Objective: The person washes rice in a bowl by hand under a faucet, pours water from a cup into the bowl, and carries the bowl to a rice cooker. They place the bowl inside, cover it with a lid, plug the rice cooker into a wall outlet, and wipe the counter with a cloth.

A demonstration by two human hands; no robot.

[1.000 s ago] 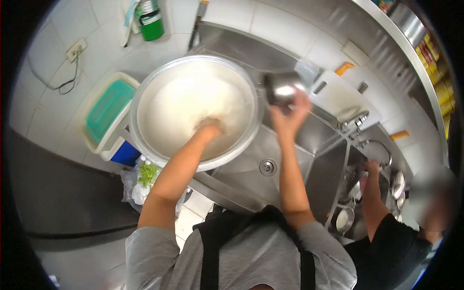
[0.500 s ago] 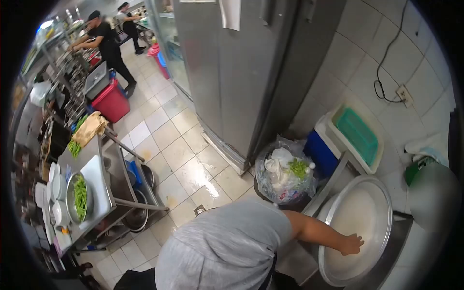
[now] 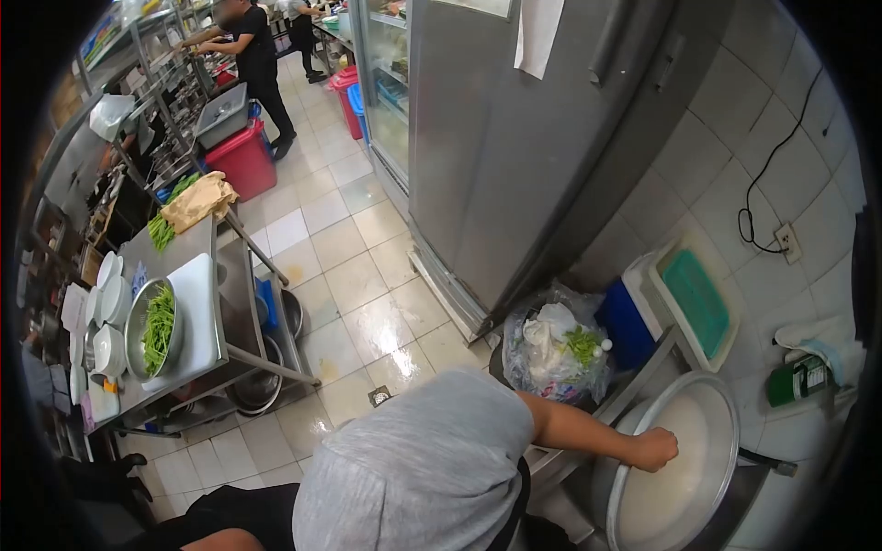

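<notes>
Left: green vegetables fill a bowl. Right: your left hand, fingers curled, any held item indiscernible, overlaps the basin, already containing cloudy liquid; work remaining cannot be judged. Right hand unseen, grip unknown.

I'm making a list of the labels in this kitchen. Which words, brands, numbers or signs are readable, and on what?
None can be read.
Green container with a printed label, by the white tiled wall: print too small and blurred.
Long white paper sheet on the gray metal refrigerator: no legible writing.
</notes>
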